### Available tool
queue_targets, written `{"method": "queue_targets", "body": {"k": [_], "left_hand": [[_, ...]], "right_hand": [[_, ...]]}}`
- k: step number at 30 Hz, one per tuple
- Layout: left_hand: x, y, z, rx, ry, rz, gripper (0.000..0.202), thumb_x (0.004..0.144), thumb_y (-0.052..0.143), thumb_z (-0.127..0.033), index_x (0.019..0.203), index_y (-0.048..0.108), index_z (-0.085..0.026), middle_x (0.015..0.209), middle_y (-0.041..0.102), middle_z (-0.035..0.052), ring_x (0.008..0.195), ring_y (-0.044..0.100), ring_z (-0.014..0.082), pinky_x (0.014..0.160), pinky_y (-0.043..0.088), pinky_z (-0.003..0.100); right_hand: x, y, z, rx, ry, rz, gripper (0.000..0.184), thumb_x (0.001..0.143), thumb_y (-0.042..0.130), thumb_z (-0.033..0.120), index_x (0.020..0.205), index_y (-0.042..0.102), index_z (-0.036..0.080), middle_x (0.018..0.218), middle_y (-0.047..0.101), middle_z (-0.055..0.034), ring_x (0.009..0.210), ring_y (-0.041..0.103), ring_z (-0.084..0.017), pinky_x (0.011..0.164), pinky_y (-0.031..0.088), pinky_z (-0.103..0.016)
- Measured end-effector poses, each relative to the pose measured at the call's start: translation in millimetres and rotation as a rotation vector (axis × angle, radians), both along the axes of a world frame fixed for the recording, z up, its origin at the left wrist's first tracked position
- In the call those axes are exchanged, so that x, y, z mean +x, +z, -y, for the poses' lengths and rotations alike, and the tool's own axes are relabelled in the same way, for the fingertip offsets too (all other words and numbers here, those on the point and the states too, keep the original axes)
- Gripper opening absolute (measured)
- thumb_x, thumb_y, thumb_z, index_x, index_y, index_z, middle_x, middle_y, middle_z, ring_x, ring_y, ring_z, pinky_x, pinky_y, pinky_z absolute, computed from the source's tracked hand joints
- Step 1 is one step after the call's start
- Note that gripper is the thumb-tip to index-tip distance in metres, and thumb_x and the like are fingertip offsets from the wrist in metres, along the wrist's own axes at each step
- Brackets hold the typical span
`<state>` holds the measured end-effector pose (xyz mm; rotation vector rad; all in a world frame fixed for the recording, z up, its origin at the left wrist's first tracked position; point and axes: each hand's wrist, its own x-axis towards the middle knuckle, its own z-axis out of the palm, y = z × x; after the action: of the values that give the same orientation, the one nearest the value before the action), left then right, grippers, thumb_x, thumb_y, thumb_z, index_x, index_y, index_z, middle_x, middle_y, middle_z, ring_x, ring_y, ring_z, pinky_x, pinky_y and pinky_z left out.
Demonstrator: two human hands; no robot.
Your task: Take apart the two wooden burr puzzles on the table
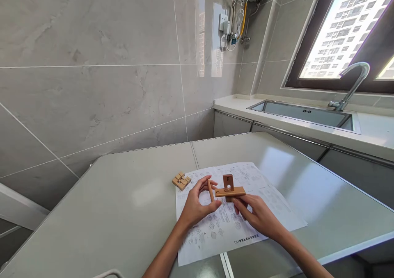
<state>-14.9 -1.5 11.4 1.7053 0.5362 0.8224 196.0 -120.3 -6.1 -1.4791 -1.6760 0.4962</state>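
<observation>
My left hand (200, 200) pinches a thin wooden puzzle piece (210, 190), seen edge-on between thumb and fingers. In my right hand (255, 212) is a pair of joined wooden puzzle pieces (237, 191). One of them lies flat and is marked "2"; the other, a notched piece (228, 181), stands upright through it. The left-hand piece is close to the flat piece's left end; whether they touch I cannot tell. Beneath both hands lies a printed instruction sheet (215, 253) with small diagrams. Several more wooden pieces (181, 181) sit grouped at the sheet's upper left edge.
The pale table (123, 212) has a seam down its middle. A tiled wall (92, 97) stands behind it. At the right are a counter with a steel sink (301, 110), a curved faucet (353, 85) and a window. Part of a light curved object (111, 273) shows at the bottom edge.
</observation>
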Motion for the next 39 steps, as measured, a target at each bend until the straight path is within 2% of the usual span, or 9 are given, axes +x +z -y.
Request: {"method": "queue_targets", "body": {"k": [9,13,16,25,31,33,35,37,39], "left_hand": [[-50,6.0,-4,0.407,0.388,-0.434,0.073,0.073,0.090,-0.042,0.137,0.057,-0.029,0.144,0.064,0.0099,0.137,0.057,0.0367,0.117,0.044,0.056],[-75,-5.7,-2,0.375,0.728,-0.589,0.080,0.077,0.081,-0.061,0.142,0.053,-0.024,0.148,0.061,0.0143,0.144,0.050,0.0410,0.115,0.045,0.058],[-83,-13.4,-5,0.325,0.809,-0.771,0.087,0.072,0.077,-0.068,0.141,0.055,-0.018,0.153,0.058,0.0186,0.154,0.036,0.0468,0.118,0.042,0.061],[-69,-21.3,-22,0.471,0.744,-0.932,0.080,0.082,0.068,-0.067,0.137,0.057,-0.009,0.153,0.057,0.0274,0.157,0.033,0.0429,0.130,0.021,0.063],[-74,-29.7,-16,0.478,0.760,-0.739,0.100,0.085,0.070,-0.066,0.160,0.033,-0.010,0.165,0.041,0.0269,0.160,0.025,0.0451,0.126,0.025,0.070],[-75,-20.2,-4,0.495,0.707,-0.566,0.080,0.099,0.059,-0.057,0.163,0.031,-0.018,0.172,0.034,0.0191,0.161,0.025,0.0401,0.124,0.033,0.065],[-72,-3.7,10,0.462,0.547,-0.440,0.051,0.108,0.044,-0.048,0.154,0.048,-0.028,0.165,0.047,0.0115,0.152,0.043,0.0330,0.116,0.047,0.053],[-66,15.5,23,0.392,0.344,-0.404,0.040,0.108,0.045,-0.050,0.134,0.067,-0.028,0.136,0.070,0.0108,0.125,0.064,0.0303,0.102,0.054,0.046],[-59,32.3,31,0.289,0.256,-0.418,0.036,0.102,0.057,-0.054,0.119,0.072,-0.026,0.102,0.076,0.0075,0.093,0.069,0.0259,0.087,0.056,0.039]], "right_hand": [[18,13.0,19,-0.082,0.160,0.272,0.033,0.113,0.038,0.034,0.105,0.068,0.023,0.094,0.076,-0.0057,0.082,0.071,-0.026,0.072,0.046,-0.034],[16,15.9,19,-0.073,0.208,0.353,0.035,0.114,0.035,0.032,0.102,0.067,0.022,0.093,0.076,-0.0066,0.080,0.072,-0.026,0.070,0.045,-0.034],[13,21.8,15,-0.048,0.253,0.369,0.035,0.113,0.036,0.032,0.102,0.068,0.023,0.091,0.076,-0.0068,0.078,0.072,-0.024,0.070,0.046,-0.032],[5,33.5,3,-0.071,0.350,0.437,0.030,0.112,0.040,0.031,0.103,0.067,0.023,0.089,0.075,-0.0047,0.073,0.071,-0.022,0.067,0.042,-0.031],[0,36.2,-7,-0.109,0.411,0.463,0.031,0.112,0.040,0.029,0.103,0.069,0.022,0.092,0.077,-0.0061,0.073,0.071,-0.022,0.067,0.040,-0.031],[-2,39.3,-9,-0.119,0.435,0.436,0.031,0.111,0.041,0.030,0.104,0.070,0.022,0.094,0.078,-0.0067,0.074,0.071,-0.022,0.067,0.041,-0.030],[-5,42.3,-12,-0.124,0.464,0.390,0.030,0.111,0.042,0.030,0.108,0.071,0.022,0.096,0.079,-0.0065,0.077,0.072,-0.022,0.069,0.042,-0.030],[-8,44.3,-16,-0.125,0.495,0.330,0.028,0.111,0.044,0.029,0.114,0.072,0.023,0.098,0.079,-0.0059,0.080,0.072,-0.021,0.071,0.044,-0.029],[-11,44.6,-21,-0.138,0.515,0.262,0.027,0.109,0.047,0.028,0.109,0.073,0.022,0.093,0.078,-0.0051,0.078,0.071,-0.020,0.072,0.044,-0.029]]}}
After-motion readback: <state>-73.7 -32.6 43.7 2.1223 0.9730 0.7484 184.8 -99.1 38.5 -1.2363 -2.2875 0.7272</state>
